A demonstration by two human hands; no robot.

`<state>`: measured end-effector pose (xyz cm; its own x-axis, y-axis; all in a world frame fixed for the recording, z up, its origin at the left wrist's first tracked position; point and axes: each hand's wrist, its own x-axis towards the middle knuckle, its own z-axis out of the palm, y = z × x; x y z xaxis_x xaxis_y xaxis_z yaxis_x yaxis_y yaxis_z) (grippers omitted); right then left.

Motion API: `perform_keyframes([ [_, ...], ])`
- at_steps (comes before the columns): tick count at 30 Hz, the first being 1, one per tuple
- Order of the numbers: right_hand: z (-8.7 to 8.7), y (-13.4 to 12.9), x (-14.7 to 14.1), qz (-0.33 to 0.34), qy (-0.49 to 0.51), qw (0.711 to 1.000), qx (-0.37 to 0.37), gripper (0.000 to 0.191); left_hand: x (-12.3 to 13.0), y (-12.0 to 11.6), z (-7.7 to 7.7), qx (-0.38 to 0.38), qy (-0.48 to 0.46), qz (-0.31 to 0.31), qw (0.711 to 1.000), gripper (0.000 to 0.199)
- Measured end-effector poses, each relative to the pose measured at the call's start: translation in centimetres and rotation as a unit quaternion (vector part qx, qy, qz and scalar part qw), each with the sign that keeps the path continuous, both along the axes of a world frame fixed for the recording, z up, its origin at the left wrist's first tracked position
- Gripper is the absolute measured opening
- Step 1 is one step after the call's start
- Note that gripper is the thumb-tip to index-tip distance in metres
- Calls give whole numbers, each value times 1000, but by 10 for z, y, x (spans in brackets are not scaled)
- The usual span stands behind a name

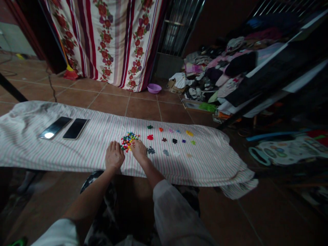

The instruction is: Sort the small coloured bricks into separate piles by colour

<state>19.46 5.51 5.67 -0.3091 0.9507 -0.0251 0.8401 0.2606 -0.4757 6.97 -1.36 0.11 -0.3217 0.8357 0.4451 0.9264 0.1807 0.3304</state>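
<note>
Grip check: your right hand (138,149) pinches at the mixed bead pile (128,140); your left hand (114,155) rests loosely curled, holding nothing, at its 7 o'clock edge. Lift 1 bead cleanly, without nudging the sorted clusters (174,140) at 3 o'clock.

Dim room: terracotta tiled floor (143,106), floral striped curtain (112,37), heaped clothes (217,71) beside a dark rack (282,68).

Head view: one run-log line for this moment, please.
left hand beside bead pile | right hand touching pile | small colour groups laid right | striped cloth
</note>
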Motion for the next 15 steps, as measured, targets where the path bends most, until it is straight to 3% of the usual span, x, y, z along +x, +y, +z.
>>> perform_keyframes([
  [9, 4, -4, 8, -24, 64, 998, 8, 15, -2, -2, 4, -11, 15, -11, 1000, 37],
  [15, -10, -7, 43, -40, 142, 988, 55, 20, -3, -2, 3, -4, 16, -10, 1000, 37],
])
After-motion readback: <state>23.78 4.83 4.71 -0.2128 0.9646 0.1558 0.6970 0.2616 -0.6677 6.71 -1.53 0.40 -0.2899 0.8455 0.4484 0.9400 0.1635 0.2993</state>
